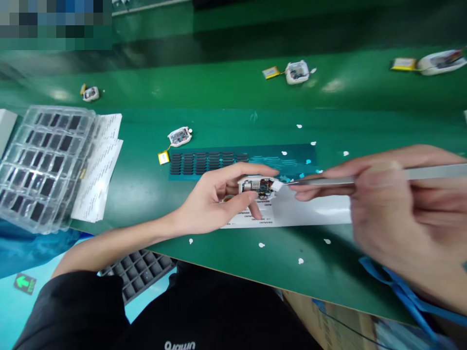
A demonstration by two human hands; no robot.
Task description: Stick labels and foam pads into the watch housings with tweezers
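The left hand (211,201) pinches a small white open-cased electronic module (257,186) between thumb and fingers. The right hand (397,204) grips slim metal tweezers (328,181), closed on a white scrap (277,184) touching the module's right edge.

Person, head-camera view: bare left hand (215,201) and bare right hand (397,214), no gloves, rings or watch. Black short-sleeved top (189,311), sleeve ending above the left elbow. White lettering printed across the chest, seen upside down.
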